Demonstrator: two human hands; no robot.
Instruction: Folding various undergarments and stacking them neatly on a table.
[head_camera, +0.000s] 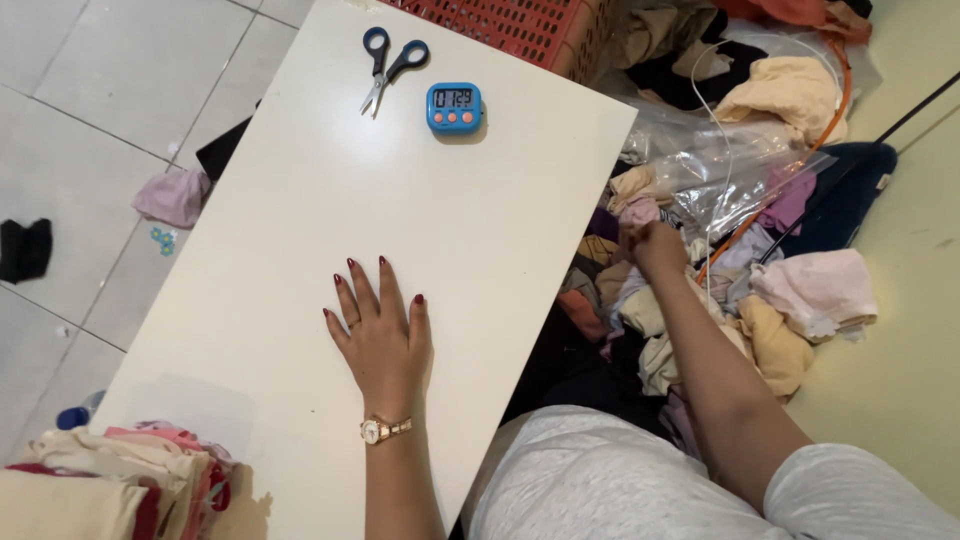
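A single view, from a camera worn on the person's head, looks steeply down from above and close in. The white counter (330, 200) runs slantwise through the frame, its near end at the bottom, its far end at the top by the scissors (390, 66) and timer (454, 107). To the left lies tiled floor (70, 110); to the right, a heap of clothes (720, 290) on the floor. The person's own lap fills the bottom right.

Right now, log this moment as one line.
left hand: flat on white table | right hand: in clothes pile | scissors, timer: untouched
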